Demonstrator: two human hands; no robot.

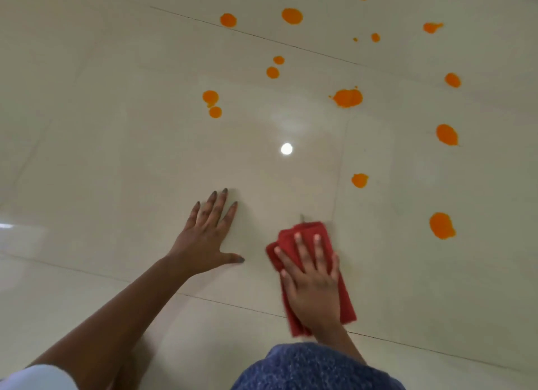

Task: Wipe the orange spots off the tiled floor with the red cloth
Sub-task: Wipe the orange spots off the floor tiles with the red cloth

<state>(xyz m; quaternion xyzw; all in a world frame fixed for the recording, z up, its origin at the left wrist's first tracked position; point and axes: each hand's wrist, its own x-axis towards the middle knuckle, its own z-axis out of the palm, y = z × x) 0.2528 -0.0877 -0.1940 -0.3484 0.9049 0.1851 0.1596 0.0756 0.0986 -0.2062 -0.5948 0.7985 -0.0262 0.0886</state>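
1. The tiled floor (pixel 116 127) looks like glazed ceramic: cream, smooth and highly glossy, mirroring a round lamp as a bright white dot.
2. Thin dark grout lines between the tiles look matt.
3. The orange spots (pixel 348 98) look wet and opaque, like thick paint, with a slight sheen.
4. The red cloth (pixel 305 232) is soft, matt woven fabric, folded into layers.
5. The blue garment (pixel 314 369) at the near edge of the floor is speckled, matt textile.
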